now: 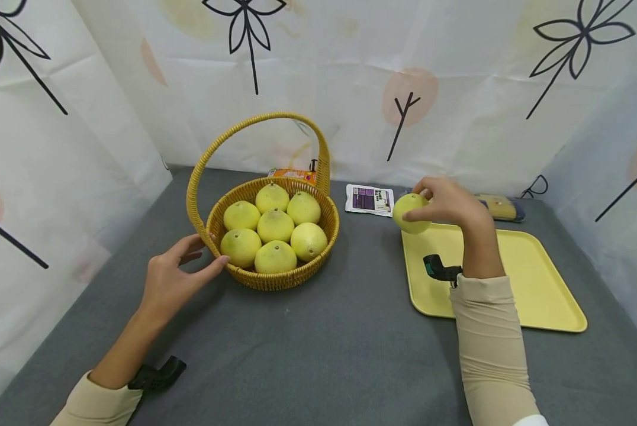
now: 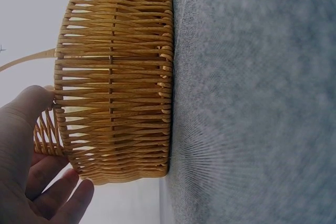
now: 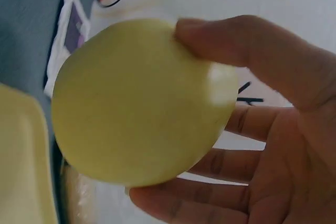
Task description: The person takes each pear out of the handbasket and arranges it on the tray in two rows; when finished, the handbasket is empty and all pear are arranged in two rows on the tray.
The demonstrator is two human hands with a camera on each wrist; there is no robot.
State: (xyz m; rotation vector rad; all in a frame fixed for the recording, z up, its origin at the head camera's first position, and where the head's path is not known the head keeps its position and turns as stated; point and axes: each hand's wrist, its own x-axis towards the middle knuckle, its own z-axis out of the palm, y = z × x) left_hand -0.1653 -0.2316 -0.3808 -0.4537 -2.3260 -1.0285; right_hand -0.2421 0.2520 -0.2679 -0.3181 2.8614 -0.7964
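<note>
My right hand [image 1: 449, 204] holds a round yellow-green citrus fruit [image 1: 410, 213] between thumb and fingers, over the far left corner of a yellow tray [image 1: 542, 284]. In the right wrist view the thumb presses one side of the fruit [image 3: 142, 103], and the fingers curve along the other. My left hand [image 1: 177, 272] grips the woven basket [image 1: 267, 281] by its left rim, at the foot of the tall handle [image 1: 198, 171]. The left wrist view has the thumb on the rim and the fingers around the handle's foot. Several similar citrus fruits [image 1: 276, 226] fill the basket.
A white and purple packet [image 1: 369, 200] lies between basket and tray. Behind the basket sits an orange packet [image 1: 293, 173]. A tan and blue item [image 1: 496, 207] lies behind the tray. Patterned white cloth [image 1: 345, 89] hangs around the grey table [image 1: 329, 355].
</note>
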